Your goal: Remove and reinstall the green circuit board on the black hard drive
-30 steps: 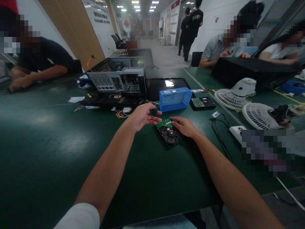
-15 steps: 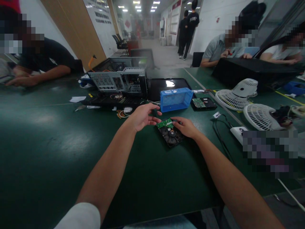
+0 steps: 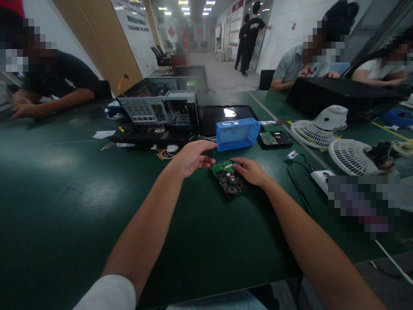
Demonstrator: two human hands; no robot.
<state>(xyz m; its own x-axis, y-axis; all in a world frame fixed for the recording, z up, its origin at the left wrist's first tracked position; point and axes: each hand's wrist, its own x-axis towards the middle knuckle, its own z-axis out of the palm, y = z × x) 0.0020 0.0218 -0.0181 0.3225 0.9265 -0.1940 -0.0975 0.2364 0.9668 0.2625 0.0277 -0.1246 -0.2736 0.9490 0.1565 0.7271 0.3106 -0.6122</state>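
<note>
A black hard drive (image 3: 230,183) lies on the green table (image 3: 80,189), its green circuit board (image 3: 223,166) facing up at the far end. My left hand (image 3: 192,158) hovers at the drive's far left corner. Its fingers are curled round a thin tool that looks like a screwdriver (image 3: 213,154), tip down by the board. My right hand (image 3: 252,172) rests on the drive's right side, with the fingers closed on the far edge next to the board.
Behind the drive stand a blue plastic bin (image 3: 237,133), a second hard drive (image 3: 275,139) and an open computer case (image 3: 161,107). Two white fans (image 3: 318,127) (image 3: 350,157) and a black cable (image 3: 298,174) lie to the right. Other people sit at the left and right.
My left hand has turned a little, so the dark handle seen between its fingers is now hidden and the thin shaft shows. The drive and my right hand have barely moved.
</note>
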